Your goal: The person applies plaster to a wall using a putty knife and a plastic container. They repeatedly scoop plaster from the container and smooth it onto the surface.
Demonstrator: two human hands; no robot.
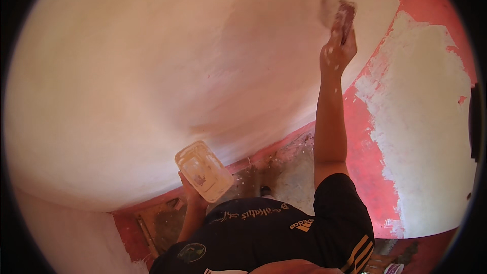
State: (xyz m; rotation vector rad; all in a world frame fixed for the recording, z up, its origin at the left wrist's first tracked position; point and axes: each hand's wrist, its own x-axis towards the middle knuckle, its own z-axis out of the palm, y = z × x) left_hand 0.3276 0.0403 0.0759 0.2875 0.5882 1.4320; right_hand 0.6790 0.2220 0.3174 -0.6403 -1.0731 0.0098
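My right hand (339, 53), flecked with white, is raised high on the right and closed round the dark reddish handle of a putty knife (348, 16). The greyish blade, somewhat blurred, lies against or very near the pale wall (167, 45). Low in the middle, my left hand (192, 189) grips a shallow rectangular plastic tub (217, 176) from its left side and below; most of its fingers are hidden behind the tub. Smears of pale filler coat the tub's inside, which tilts toward me. Wall and tub appear a little apart.
To the right, past the corner, a red wall (362, 122) carries a broad ragged-edged white patch (421, 122). A red band edges the wall's foot. Below lies a white-spattered floor (294, 172), with a long wooden piece (147, 236) at lower left and a white container (393, 269) at lower right.
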